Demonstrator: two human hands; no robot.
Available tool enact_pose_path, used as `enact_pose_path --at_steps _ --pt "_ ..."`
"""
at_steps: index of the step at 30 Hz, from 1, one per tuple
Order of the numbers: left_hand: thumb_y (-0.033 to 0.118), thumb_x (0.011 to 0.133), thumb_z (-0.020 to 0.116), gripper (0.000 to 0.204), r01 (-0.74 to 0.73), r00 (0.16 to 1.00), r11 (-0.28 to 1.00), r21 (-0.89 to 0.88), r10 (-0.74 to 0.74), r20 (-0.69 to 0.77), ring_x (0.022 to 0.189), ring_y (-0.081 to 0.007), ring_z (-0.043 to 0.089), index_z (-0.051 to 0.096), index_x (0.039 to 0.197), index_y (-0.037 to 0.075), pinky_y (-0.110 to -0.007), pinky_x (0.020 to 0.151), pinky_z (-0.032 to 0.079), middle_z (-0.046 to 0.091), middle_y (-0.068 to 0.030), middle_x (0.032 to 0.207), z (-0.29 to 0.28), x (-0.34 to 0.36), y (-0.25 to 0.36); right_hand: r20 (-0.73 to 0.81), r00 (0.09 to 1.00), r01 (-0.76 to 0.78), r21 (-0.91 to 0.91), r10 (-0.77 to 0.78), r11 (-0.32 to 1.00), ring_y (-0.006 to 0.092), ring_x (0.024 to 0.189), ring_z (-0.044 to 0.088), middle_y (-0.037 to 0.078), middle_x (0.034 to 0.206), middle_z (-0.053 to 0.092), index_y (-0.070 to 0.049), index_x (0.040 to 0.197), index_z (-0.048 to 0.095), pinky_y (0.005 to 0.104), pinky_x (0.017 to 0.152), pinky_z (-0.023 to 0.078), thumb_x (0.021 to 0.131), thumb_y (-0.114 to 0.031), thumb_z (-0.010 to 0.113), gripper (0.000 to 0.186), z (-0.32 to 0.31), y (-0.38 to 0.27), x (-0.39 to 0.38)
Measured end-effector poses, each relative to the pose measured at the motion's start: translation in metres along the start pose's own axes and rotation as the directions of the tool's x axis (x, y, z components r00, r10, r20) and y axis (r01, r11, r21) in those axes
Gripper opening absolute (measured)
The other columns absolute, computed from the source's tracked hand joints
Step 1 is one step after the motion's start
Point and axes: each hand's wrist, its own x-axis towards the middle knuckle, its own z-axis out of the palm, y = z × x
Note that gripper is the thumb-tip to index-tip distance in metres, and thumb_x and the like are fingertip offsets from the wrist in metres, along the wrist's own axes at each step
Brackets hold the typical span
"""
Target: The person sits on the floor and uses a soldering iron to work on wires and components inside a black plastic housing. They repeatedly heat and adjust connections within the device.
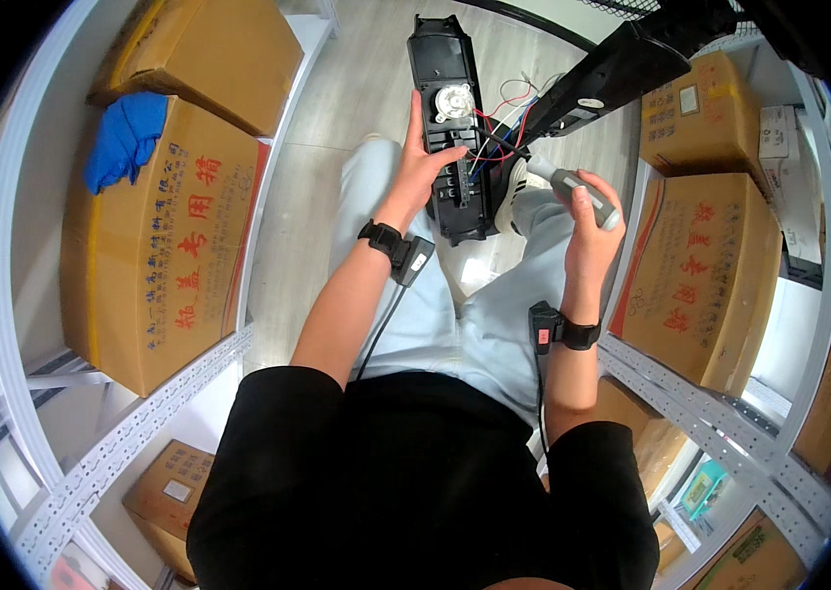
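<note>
Black shirt [425, 482] right up front, filling the lower middle of the view, and on either side run pale metal shelves [135, 428], perforated along their beams. Big cardboard boxes now: a left box [165, 246] and a right box [696, 275], both printed in red, stand on those shelves at either flank. Between them come light blue trousers [435, 334], knees apart over a greyish floor [312, 211]. Up at the far right, a long black panel [612, 79] slants in, and just left of it, between the legs, here's the long black housing [445, 133], lying face up. Blue cloth [125, 141] drapes over the left box's corner. On to the hands: the left hand [420, 167] holds the housing, thumb and forefinger spread wide, thumb across the face, forefinger along the left edge. Over on the right, the right hand [588, 216] is wrapped around a grey-handled tool [585, 197], its front end aimed at the housing; whether the tip touches, I can't tell. Each wrist wears a black strap [578, 334]. Smaller still, a white round part [454, 102] sits on the housing's upper half, and thin coloured wires [522, 126] trail between housing and panel.
</note>
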Motion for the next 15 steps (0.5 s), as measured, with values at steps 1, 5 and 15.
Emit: enact_pose_path --at_steps 1,5,15 --pt "-0.017 0.076 0.065 0.111 -0.009 1.0 1.0 0.015 0.009 -0.007 0.121 -0.0196 0.054 0.005 0.158 0.026 -0.034 0.096 0.05 0.041 -0.0107 0.147 -0.0007 -0.0002 0.0 -0.005 1.0 -0.008 0.001 0.008 1.0 0.0168 0.095 0.064 0.01 0.104 0.068 0.001 0.108 0.067 0.0292 0.086 0.051 0.087 -0.012 0.072 0.025 0.0018 -0.0006 -0.0015" --pt "-0.016 0.077 0.065 0.104 -0.029 0.999 0.999 0.019 0.03 -0.029 0.122 -0.0176 0.053 0.013 0.158 0.023 -0.032 0.099 0.048 0.042 -0.0098 0.148 0.0026 -0.0002 0.0027 0.035 0.999 -0.01 -0.039 0.011 0.999 0.021 0.098 0.064 0.013 0.107 0.065 0.003 0.112 0.064 0.0334 0.087 0.053 0.091 -0.014 0.069 0.027 0.0026 0.0042 -0.0029" --pt "-0.01 0.079 0.068 0.058 0.068 0.996 0.997 -0.028 -0.069 -0.05 0.099 -0.0114 0.062 0.056 0.132 0.011 -0.027 0.084 0.052 0.062 -0.0042 0.118 -0.0073 -0.0018 -0.0014 0.058 0.998 -0.032 -0.002 0.032 0.999 0.0267 0.105 0.063 0.017 0.117 0.059 0.005 0.115 0.06 0.0402 0.092 0.055 0.093 -0.016 0.067 0.031 0.008 0.0066 -0.0032"
